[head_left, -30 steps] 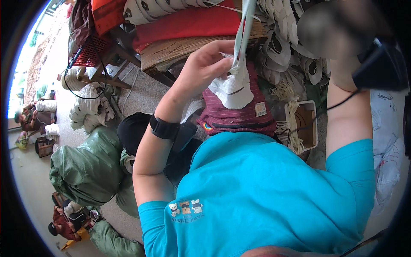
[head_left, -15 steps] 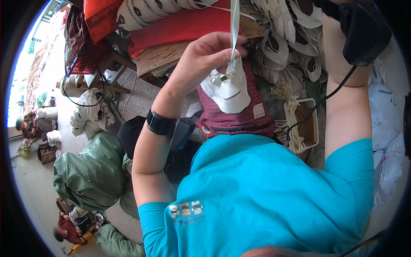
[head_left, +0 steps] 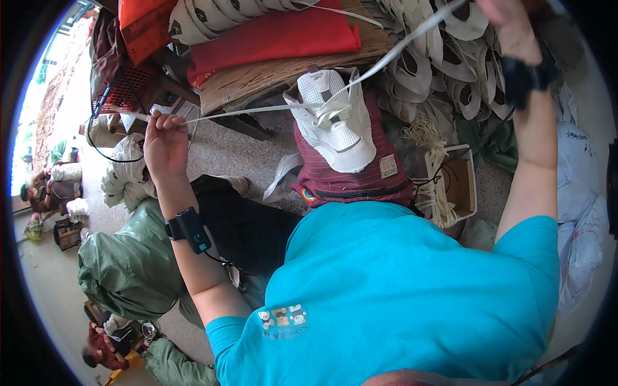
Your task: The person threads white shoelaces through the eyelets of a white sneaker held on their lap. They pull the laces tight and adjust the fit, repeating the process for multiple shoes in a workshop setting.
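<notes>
A white mesh shoe upper (head_left: 344,141) lies on the maroon striped cloth (head_left: 351,181) over my lap, its toe toward me. A flat white shoelace (head_left: 257,109) is threaded through its eyelets, and both ends stretch away from it. Out to the left, my left hand (head_left: 167,143) is closed on one end, with fingers curled. The other end runs up to the far right toward my right hand (head_left: 505,19), which is blurred and partly cut off by the top edge, so its fingers cannot be made out.
A wooden bench (head_left: 257,80) holds a red cloth (head_left: 277,48) and stacked white shoe parts (head_left: 212,19). More uppers (head_left: 412,71) hang at the far right. Spare laces (head_left: 441,186) drape over a box (head_left: 475,183). Green sacks (head_left: 132,264) and other people (head_left: 106,347) are at left.
My left hand has moved from above the shoe out to the left, drawing one lace end along. My right arm has bent inward, and the second lace end now stretches to the upper right.
</notes>
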`<state>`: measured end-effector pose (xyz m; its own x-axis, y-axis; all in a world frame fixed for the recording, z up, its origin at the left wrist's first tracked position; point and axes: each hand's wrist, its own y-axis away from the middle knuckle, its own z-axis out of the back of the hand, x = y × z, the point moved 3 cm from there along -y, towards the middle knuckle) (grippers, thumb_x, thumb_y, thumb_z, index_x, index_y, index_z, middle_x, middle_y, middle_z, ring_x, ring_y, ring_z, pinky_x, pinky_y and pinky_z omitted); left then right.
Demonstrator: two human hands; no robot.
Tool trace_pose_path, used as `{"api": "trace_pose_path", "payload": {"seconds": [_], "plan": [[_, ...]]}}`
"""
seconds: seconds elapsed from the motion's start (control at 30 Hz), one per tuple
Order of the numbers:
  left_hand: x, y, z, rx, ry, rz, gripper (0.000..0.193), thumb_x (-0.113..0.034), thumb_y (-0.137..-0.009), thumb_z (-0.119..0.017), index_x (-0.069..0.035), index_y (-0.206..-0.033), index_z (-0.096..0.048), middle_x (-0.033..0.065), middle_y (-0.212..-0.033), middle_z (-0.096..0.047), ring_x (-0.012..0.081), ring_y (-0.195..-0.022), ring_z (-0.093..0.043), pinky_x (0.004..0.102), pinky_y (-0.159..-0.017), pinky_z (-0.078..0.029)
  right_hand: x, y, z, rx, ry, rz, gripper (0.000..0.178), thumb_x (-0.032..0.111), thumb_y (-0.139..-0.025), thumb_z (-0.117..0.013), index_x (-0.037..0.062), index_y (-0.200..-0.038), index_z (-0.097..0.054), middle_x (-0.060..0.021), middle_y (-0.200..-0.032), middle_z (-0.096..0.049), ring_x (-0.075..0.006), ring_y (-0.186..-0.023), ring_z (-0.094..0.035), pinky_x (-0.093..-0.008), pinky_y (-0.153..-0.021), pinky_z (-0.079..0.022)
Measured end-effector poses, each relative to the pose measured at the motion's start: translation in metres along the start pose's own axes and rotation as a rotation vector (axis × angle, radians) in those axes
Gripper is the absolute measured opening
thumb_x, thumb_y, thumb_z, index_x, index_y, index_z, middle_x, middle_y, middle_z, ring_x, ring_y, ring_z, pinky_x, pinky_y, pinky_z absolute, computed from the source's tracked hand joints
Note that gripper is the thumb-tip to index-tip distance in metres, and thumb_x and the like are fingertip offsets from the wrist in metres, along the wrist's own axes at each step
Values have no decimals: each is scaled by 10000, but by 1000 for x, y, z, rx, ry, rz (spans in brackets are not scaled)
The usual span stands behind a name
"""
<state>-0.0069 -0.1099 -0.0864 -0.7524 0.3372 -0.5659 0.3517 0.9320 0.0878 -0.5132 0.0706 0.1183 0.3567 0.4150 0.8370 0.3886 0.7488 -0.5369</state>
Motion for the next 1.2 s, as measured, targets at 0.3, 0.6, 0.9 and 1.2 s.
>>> {"api": "trace_pose_path", "payload": {"seconds": [0.3, 0.6, 0.9, 1.2], "plan": [[-3, -12, 23, 21, -62, -26, 195, -183, -1062, -394, -43, -1014, -522, 8, -773, -466, 141, -713, -457, 312, -738, -423, -114, 168, -126, 921, 366, -112, 145, -2, -830, -630, 3, -975, -640, -76, -936, -674, -146, -844, -640, -282, -731, -497], [9, 13, 15, -61, -67, 50, 313, -183, -1070, -416, 52, -1258, -500, -14, -763, -437, 100, -671, -415, 260, -657, -389, -113, 183, -132, 626, 425, 326, 168, 6, -770, -663, 37, -930, -622, -92, -818, -610, -275, -731, -629, -356, -649, -514], [-68, 16, 57, -117, -109, -146, 222, -154, -1069, -398, 9, -1005, -534, -7, -677, -377, 100, -570, -327, 256, -539, -311, -130, 175, -98, 612, 514, 129, 151, 112, -873, -645, 49, -1007, -618, -86, -883, -609, -237, -785, -637, -333, -687, -515], [-84, 10, 54, -228, -276, -233, 298, -193, -1075, -389, 32, -1190, -545, 8, -746, -413, 121, -646, -367, 266, -579, -344, -123, 55, 93, -64, 84, -568, 240, 249, -1018, -538, 59, -1113, -648, 123, -695, -354, 15, -565, -306, -185, -475, -200]]}}
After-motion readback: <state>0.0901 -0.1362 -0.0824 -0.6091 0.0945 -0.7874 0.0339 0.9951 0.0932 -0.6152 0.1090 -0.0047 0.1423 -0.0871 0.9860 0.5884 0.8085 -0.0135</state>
